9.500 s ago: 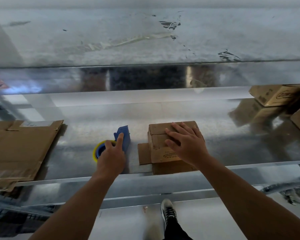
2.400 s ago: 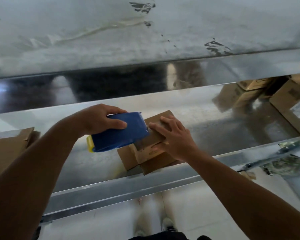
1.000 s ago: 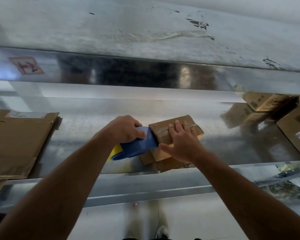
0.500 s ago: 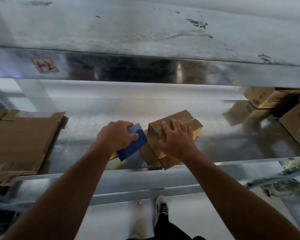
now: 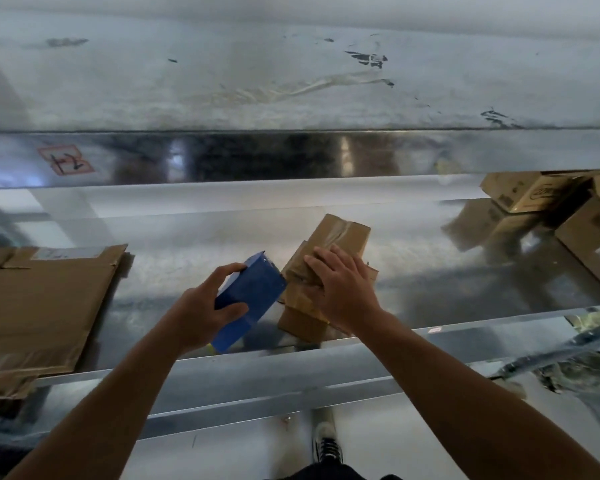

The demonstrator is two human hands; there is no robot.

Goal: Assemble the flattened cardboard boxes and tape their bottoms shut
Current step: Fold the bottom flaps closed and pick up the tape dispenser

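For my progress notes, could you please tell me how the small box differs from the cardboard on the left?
The small box is folded up, with shiny tape across it; the flattened cardboard lies flat. The right hand rests on the small box; nothing touches the flattened cardboard. Both are brown cardboard.

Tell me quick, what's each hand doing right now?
Left hand: grips the blue tape dispenser.
Right hand: open, pressing on the small cardboard box.
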